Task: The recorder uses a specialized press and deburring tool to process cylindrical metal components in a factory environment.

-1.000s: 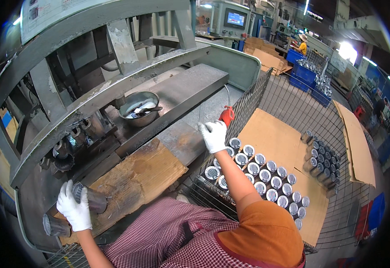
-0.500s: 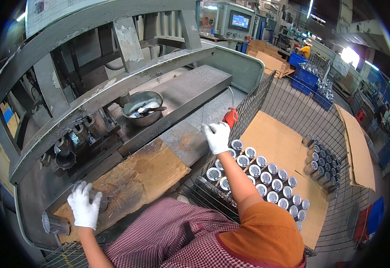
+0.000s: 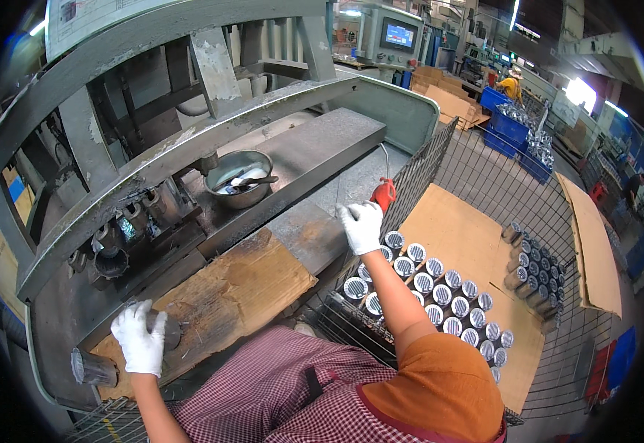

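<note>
My left hand (image 3: 139,339), in a white glove, is curled against a grey metal cylinder (image 3: 173,334) above the cardboard on the bench; the glove hides much of it. Just left of this hand, another grey metal cylinder (image 3: 93,368) lies on its side. My right hand (image 3: 362,228), also gloved, has its fingers drawn together over the bench's right end. A thin line shows near its fingertips, but what they hold is too fine to make out. Close beyond it stands a red oil can (image 3: 384,194) with a bent metal spout.
A stained cardboard sheet (image 3: 226,284) covers the near bench. Behind it are a steel bowl (image 3: 239,179) with a dark-handled tool and a row of metal fixtures (image 3: 111,260) under the machine frame. At right, a wire cage (image 3: 469,151) holds several round-topped cylinders (image 3: 440,295) on cardboard.
The whole view has shifted slightly. Both hands keep nearly the same places and poses, and the cylinders stay where they were.
</note>
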The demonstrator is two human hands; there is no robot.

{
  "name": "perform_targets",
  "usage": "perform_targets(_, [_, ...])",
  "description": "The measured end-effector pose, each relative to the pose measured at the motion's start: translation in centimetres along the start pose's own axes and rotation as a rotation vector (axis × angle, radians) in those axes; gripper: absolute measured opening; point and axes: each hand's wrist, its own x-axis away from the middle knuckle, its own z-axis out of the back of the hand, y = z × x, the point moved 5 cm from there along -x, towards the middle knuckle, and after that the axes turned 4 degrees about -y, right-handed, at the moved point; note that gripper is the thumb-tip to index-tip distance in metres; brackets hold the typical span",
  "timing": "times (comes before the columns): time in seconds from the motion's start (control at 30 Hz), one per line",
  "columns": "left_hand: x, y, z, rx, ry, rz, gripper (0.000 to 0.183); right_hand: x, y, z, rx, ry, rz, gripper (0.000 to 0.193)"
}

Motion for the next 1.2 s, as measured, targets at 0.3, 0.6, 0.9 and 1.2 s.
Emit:
perform_targets(0.3, [0.2, -0.1, -0.4, -0.100, 0.070, -0.025, 0.039, -0.5, -0.5, -0.3, 0.005, -0.004, 0.019, 0.034])
perform_targets(0.6, [0.1, -0.1, 0.2, -0.019, 0.101, -0.022, 0.040, -0.5, -0.7, 0.2, 0.027, 0.100, 0.124, 0.030])
perform_targets(0.9, [0.6, -0.5, 0.6, -0.060, 0.007, 0.042, 0.047, -0.4, 1.8, -1.7, -0.095, 0.066, 0.094, 0.024])
perform_targets(1.2, [0.2, -0.3, 1.0, -0.033, -0.115, 0.161, 0.051, -0.5, -4.4, 1.5, 0.283, 0.056, 0.104, 0.022])
